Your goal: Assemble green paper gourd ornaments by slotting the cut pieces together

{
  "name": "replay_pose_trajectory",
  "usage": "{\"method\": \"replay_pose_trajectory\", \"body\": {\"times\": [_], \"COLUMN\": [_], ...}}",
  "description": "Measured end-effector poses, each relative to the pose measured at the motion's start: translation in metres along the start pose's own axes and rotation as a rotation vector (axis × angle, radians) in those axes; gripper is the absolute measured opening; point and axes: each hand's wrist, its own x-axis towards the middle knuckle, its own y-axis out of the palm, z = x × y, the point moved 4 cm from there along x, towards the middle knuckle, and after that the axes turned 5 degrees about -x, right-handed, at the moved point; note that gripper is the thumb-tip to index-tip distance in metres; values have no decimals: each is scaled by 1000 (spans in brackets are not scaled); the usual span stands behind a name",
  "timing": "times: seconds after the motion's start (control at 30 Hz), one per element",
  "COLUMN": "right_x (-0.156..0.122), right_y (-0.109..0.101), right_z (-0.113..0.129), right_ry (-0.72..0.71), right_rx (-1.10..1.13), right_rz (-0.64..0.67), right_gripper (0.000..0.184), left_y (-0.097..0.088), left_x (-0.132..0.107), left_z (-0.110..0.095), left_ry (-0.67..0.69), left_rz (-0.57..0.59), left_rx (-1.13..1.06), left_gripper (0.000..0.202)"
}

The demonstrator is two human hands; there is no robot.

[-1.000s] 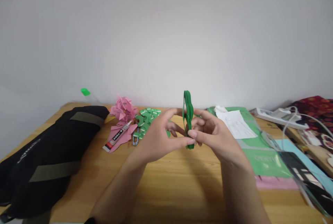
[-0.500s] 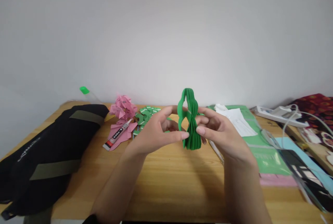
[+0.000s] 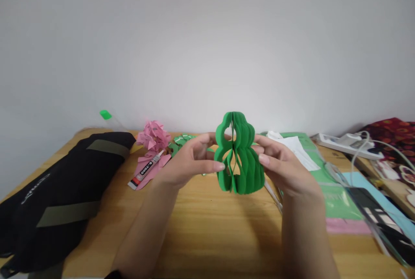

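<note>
Many thin leaves of green paper, cut to a gourd outline and seemingly joined along a central spine, make up the fanned green paper gourd (image 3: 239, 158). It is held upright in the air just above the wooden table (image 3: 207, 235), about midway across it. The left hand (image 3: 191, 162) pinches the outermost leaf on its side between thumb and fingertips, and the right hand (image 3: 285, 168) does the same on the opposite side. Both grips are narrow and closed on paper, with the leaves between them spread into a partial round (the back is hidden, so whether the end leaves meet cannot be told). Opening such a form well probably calls for a light, even pull from both sides, held near the narrow waist, since a one-sided tug would likely tear a joint or crease a leaf. Beyond the left hand lie small green paper scraps (image 3: 180, 140), a heap of pink folded paper pieces (image 3: 153, 135) and a white glue tube (image 3: 146, 169). A black fabric bag (image 3: 58, 184) fills the table's left end, and a pack of green sheets (image 3: 327, 201) lies to the right.
</note>
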Motion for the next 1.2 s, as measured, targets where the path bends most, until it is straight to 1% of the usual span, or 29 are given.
{"method": "replay_pose_trajectory", "body": {"times": [0.17,0.27,0.43,0.57,0.73,0.83,0.93,1.07,1.13,1.2], "right_x": [-2,-2,-3,-3,-4,-3,-2,-2,-1,1], "right_y": [1,2,5,7,7,11,14,13,12,10], "right_z": [2,3,5,7,6,5,3,-4,-8,-12], "right_ry": [0,9,4,-5,-39,-46,-42,-45,-47,-37], "right_rx": [14,27,89,83,112,127,105,109,121,111], "right_rz": [58,68,91,87,51,101,136,108,116,92], "right_gripper": [43,43,36,29,34,34,38,42,42,46], "left_y": [1,1,-1,-3,-4,-6,-6,-7,-6,-6], "left_x": [-1,-3,-4,-4,-4,-3,-2,0,1,3], "left_z": [-3,-4,-2,0,4,5,8,10,11,11], "left_ry": [-4,-10,1,-1,-11,0,11,33,23,7], "left_rz": [18,21,54,71,66,51,59,46,32,29], "left_rx": [-30,-42,-46,-11,-26,-49,-73,-89,-93,-95], "left_gripper": [49,49,50,56,62,60,55,54,55,54]}}
